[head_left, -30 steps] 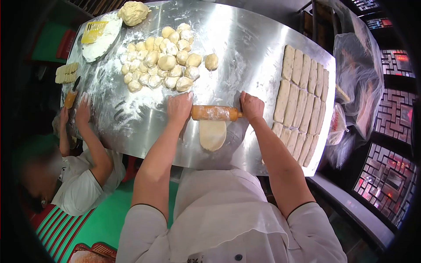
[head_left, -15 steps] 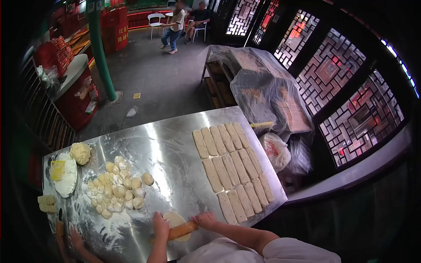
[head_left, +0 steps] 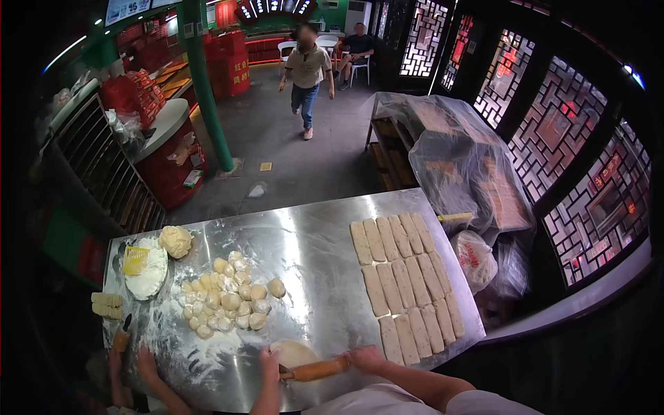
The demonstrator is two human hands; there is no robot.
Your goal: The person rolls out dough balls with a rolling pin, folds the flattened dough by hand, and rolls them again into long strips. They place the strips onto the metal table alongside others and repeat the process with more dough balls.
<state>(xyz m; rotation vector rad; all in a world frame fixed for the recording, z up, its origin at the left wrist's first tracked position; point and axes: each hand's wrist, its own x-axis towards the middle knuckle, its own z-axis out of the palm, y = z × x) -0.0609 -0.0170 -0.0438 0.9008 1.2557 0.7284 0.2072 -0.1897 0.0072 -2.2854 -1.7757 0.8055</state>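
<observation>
My right hand (head_left: 366, 360) is wrapped round the right end of a wooden rolling pin (head_left: 320, 369). The pin lies along the near edge of a flat round of dough (head_left: 293, 352) on the steel table. My left hand (head_left: 270, 364) is closed at the left edge of that round, fingers pinching it, with the pin's left end close beside. Beyond my hands lies a heap of small dough balls (head_left: 225, 297), dusted with flour. One dough ball (head_left: 276, 288) sits at the heap's right side. Rows of long speckled dough strips (head_left: 401, 277) lie to the right.
A co-worker's hands (head_left: 146, 363) are at the table's left edge, near a wooden-handled tool (head_left: 122, 335). Flour with a yellow scraper (head_left: 135, 260), a dough lump (head_left: 176, 241) and cut dough pieces (head_left: 106, 304) lie left. A plastic-covered rack (head_left: 456, 152) stands behind. A person (head_left: 308, 76) walks on the floor.
The rolling pin has moved from across the dough round to its near edge. My left hand stays at the round's left side. The view has shifted, and the walking person faces this way, closer.
</observation>
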